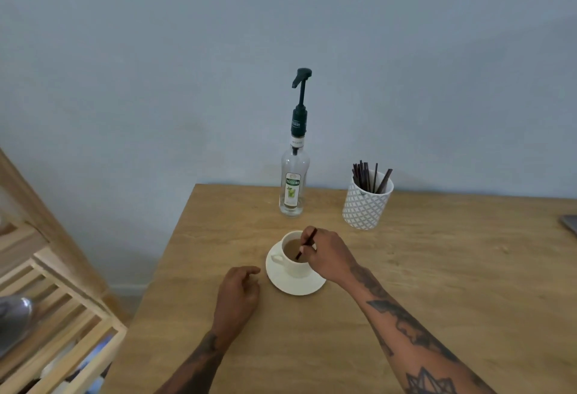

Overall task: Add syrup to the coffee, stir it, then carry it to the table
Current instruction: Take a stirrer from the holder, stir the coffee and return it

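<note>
Right hand [327,253] pinching a dark stirrer [307,242] dipped in the coffee cup [293,256] on its saucer [296,284], mid-tabletop [437,300]; left hand [239,293] loosely curled, empty, beside the saucer. Risk of slopping coffee over the rim from brisk stirring. Risk too of sliding the unsteadied saucer.

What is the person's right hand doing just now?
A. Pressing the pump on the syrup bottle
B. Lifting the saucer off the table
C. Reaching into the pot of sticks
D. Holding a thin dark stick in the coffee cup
D: the right hand pinches a thin dark stick whose lower end dips into the coffee cup, while the syrup bottle stands untouched behind.
</note>
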